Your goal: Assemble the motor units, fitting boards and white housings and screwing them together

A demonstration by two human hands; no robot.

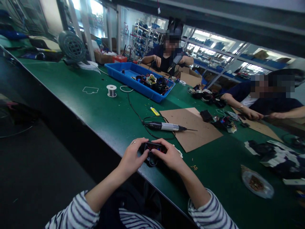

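Note:
Both my hands grip a small black electronic part (153, 149) with red and blue wiring inside, held at the near edge of the green table (95, 108). My left hand (132, 156) curls round its left side, a ring on one finger. My right hand (168, 156) closes on its right side, thumb on top. An electric screwdriver (166, 127) with a black cable lies just beyond, its tip resting on a brown cardboard sheet (190, 127).
A blue tray (119, 71) of wired parts, a solder spool (111, 90) and a small yellow item (154, 111) lie farther back. A bag of brass screws (256, 183) sits at right. Two other people work across the table. A fan (71, 46) stands at far left.

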